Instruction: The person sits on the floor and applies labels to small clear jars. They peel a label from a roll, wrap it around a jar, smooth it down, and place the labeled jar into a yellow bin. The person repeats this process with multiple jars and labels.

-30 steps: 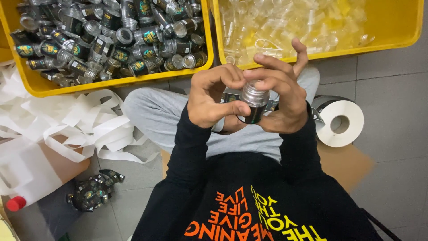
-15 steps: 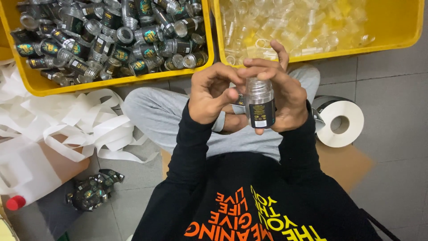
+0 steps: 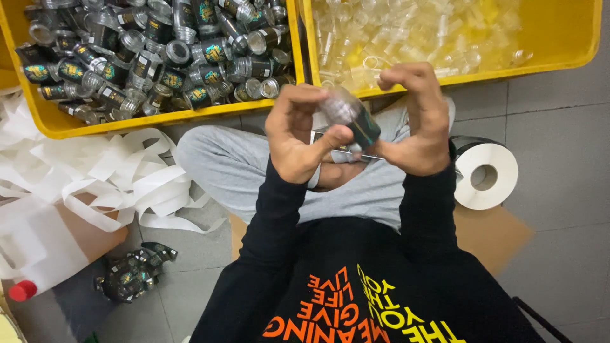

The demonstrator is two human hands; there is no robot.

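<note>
I see both hands raised over the lap, closed together on one small clear jar (image 3: 351, 117) with a dark label. My left hand (image 3: 297, 136) pinches it from the left, thumb across its lower side; my right hand (image 3: 416, 124) curls over it from the right. The jar is tilted. Beyond the knees, a yellow bin (image 3: 159, 119) holds labelled jars and another yellow bin (image 3: 572, 38) clear ones. A white tape roll (image 3: 486, 176) lies on the floor by the right knee.

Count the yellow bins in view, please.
2, maybe more out of frame: one yellow bin at upper left holding labelled jars, another yellow bin at upper right holding clear jars. Both hands hold one jar below them.
</note>
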